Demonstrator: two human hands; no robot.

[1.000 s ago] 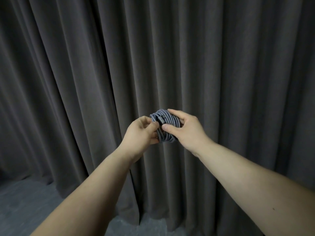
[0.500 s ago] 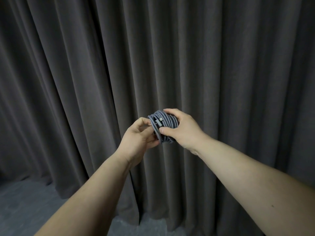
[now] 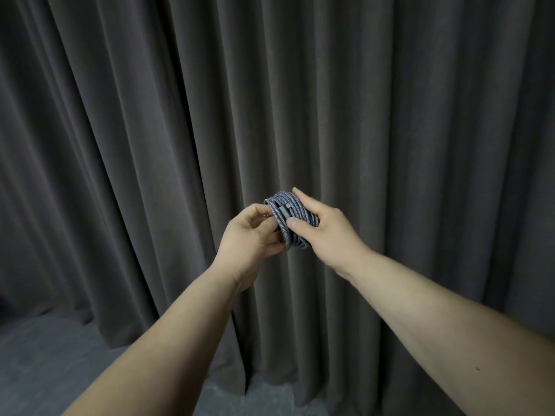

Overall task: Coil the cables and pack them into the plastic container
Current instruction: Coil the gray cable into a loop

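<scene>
Seen from a head camera, above bare forearms reaching from the near edge toward mid-frame. Left hand [image 3: 250,235] curled at the left side of a braided grey cable coil [image 3: 295,223], thumb and fingers appearing to pinch the nearest wraps; fingertips partly hidden, exact hold hard to tell. Right hand [image 3: 326,228] wrapped round the coil's right side, index finger laid over the top, thumb [image 3: 295,231] pressed on the front face just below a dark connector plug [image 3: 283,210]. Coil held in the air between both hands, touching each, upright on edge, wraps bunched tight.

Judged as the closing of the coiling step: loose end to be tucked and locked. Best done by keeping the right thumb firm on the wraps, feeding the plug end under a turn with the left, pulling snug without kinking at the plug. Slack there likely to let the bundle spring apart.

Farther off, a strip of grey floor [image 3: 45,355] at lower left. Beyond, a dark pleated curtain [image 3: 390,115] filling the background. No plastic container in view.
</scene>
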